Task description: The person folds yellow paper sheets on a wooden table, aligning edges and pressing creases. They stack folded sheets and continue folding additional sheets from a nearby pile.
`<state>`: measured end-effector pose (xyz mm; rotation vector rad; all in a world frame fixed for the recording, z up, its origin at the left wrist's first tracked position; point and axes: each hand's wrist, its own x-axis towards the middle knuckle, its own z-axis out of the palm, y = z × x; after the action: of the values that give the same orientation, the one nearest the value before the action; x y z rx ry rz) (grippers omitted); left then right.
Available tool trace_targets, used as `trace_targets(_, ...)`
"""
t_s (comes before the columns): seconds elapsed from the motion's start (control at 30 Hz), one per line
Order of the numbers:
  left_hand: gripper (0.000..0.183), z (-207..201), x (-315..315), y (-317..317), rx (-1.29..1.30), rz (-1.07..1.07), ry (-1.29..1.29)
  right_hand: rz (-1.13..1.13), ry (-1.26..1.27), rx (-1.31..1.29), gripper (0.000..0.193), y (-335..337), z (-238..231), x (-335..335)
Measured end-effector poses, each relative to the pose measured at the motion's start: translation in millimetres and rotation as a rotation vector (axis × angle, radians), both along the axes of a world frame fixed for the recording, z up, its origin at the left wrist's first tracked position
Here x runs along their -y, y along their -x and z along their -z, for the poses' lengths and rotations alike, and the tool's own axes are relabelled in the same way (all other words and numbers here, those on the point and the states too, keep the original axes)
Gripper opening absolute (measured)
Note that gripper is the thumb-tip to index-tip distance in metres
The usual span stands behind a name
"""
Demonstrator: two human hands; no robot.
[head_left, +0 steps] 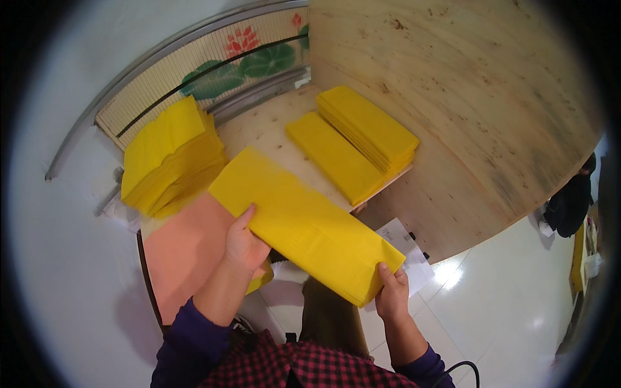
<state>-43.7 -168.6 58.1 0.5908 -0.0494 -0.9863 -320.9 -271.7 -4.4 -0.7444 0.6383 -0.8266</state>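
Observation:
A long folded yellow cloth-like sheet [304, 226] stretches between my two hands, slanting down to the right. My left hand [244, 247] grips its near edge towards the left, thumb on top. At the lower right corner, my right hand [392, 294] pinches the sheet with the thumb over it. Beyond the sheet lie two side-by-side stacks of folded yellow sheets, one nearer [333, 155] and one farther [369, 119]. A taller pile of yellow sheets [171, 152] stands at the far left. Part of another yellow piece [260, 279] shows below my left hand.
A salmon-coloured flat surface [187, 258] lies at the near left of the wooden tabletop [259, 126]. A large plywood panel [479, 97] rises at the right. Behind is a slatted panel with painted flowers [213, 71]. White paper [398, 236] is partly hidden behind the sheet.

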Motion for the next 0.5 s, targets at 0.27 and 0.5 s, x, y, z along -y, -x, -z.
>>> trace_targets(0.27,0.038,18.1,119.5,-63.4,0.091,0.16,-0.082,0.177,0.015,-0.024,0.028,-57.1,11.2,73.7)
trace_targets(0.5,0.036,48.3,227.9,-118.9,0.154,0.118,-0.182,0.215,0.159,-0.272,0.03,-107.1,33.7,148.9)
